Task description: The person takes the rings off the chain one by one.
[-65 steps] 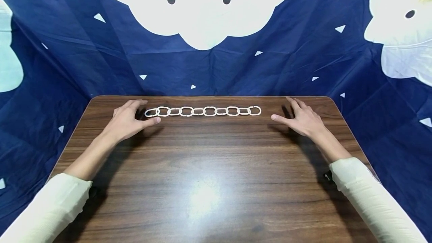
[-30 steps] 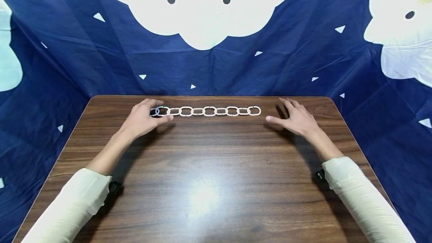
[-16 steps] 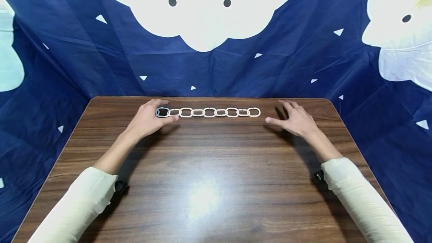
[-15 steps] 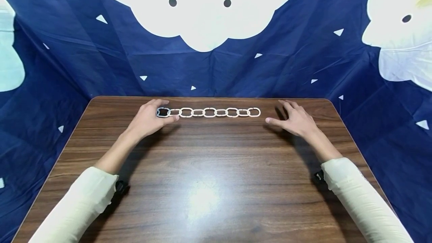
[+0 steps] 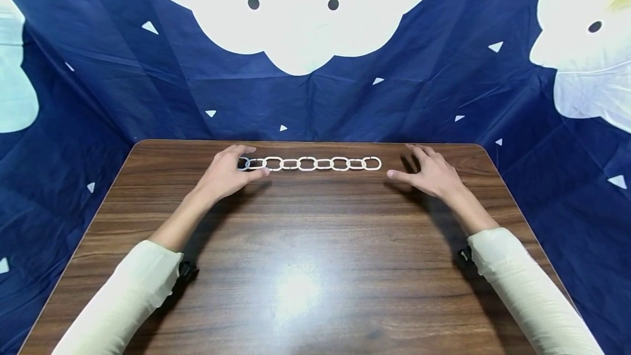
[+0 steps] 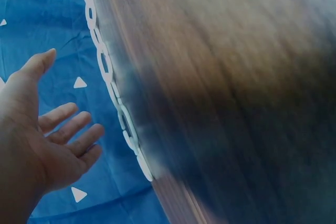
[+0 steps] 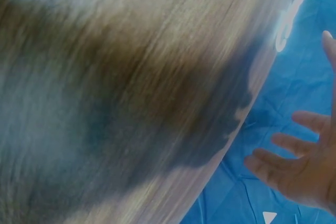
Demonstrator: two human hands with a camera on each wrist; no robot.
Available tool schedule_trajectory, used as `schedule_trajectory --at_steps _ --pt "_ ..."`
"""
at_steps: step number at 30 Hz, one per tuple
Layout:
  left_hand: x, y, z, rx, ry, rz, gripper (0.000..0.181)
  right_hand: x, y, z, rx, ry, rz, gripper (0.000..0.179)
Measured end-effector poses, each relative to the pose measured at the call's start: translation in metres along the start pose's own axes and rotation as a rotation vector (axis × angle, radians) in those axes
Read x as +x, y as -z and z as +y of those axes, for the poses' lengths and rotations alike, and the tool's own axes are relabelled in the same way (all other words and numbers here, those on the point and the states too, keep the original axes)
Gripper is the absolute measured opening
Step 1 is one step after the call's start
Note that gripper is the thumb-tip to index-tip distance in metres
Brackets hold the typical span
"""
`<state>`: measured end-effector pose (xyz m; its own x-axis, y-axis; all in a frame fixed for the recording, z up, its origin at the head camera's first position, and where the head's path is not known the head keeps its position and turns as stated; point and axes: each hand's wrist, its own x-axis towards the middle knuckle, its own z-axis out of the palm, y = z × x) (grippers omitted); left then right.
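Observation:
A chain of several white oval links lies in a straight row along the far side of the table. My left hand hovers around its left end, thumb and fingers spread apart, hiding the end links in the head view. In the left wrist view a gap shows between this hand and the chain, and nothing is in its grasp. To the right of the chain, my right hand is held over the table with fingers spread. The right wrist view shows that hand holding nothing, apart from the chain's end link.
The brown wood-grain table has rounded far corners. Directly behind it hangs a dark blue cloth with white cloud faces and small triangles. A dark wrist device shows beneath the left sleeve.
My left hand has moved to the right, from beside the chain's left end to over its first links. The right hand has shifted slightly left. The chain has not moved.

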<state>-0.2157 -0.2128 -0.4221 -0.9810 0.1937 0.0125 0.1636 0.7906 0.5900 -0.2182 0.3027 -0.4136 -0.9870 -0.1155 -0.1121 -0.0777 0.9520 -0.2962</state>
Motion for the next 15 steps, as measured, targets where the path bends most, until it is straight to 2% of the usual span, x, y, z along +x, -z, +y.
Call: schedule_trajectory --at_steps 15 --pt "0.005 -0.012 0.011 -0.023 -0.022 0.012 0.080 0.003 -0.003 -0.003 0.019 0.002 -0.011 0.120"
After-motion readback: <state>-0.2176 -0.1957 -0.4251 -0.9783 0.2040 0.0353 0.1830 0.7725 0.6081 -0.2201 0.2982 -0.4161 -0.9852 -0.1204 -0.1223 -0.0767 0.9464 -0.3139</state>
